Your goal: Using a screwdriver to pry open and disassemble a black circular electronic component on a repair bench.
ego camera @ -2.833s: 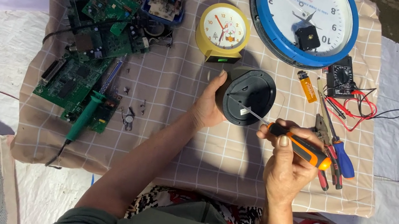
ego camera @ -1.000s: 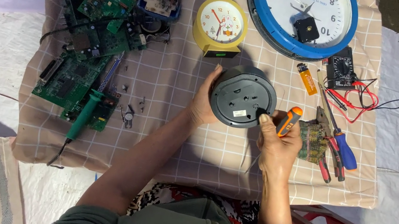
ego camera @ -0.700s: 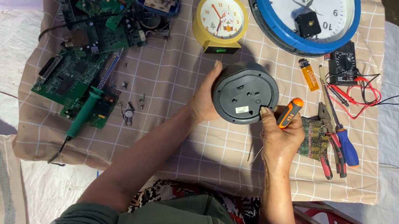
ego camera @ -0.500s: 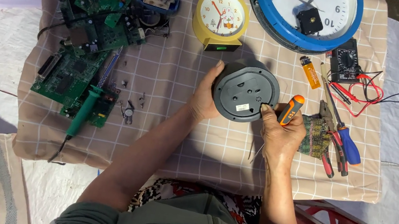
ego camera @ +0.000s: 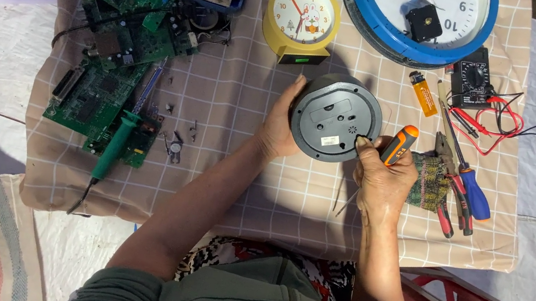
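Observation:
A round grey clock (ego camera: 335,117) lies face down on the checked cloth (ego camera: 234,174), its back panel up. My left hand (ego camera: 281,125) clasps the clock's left edge and steadies it. My right hand (ego camera: 384,180) holds an orange-and-black screwdriver (ego camera: 398,143) upright at the clock's right edge, fingertips touching the rim. The screwdriver's tip is hidden behind my fingers.
A yellow alarm clock (ego camera: 301,19) and a big blue-rimmed wall clock (ego camera: 417,11) lie behind. Green circuit boards (ego camera: 119,36) and a green soldering iron (ego camera: 112,149) lie left. Lighter (ego camera: 423,93), multimeter with red leads (ego camera: 474,84), pliers and a blue screwdriver (ego camera: 474,190) lie right. Loose screws (ego camera: 173,145).
My right hand swung the screwdriver from lying across the clock's back to standing upright at its right rim. My left hand stayed on the clock's left edge.

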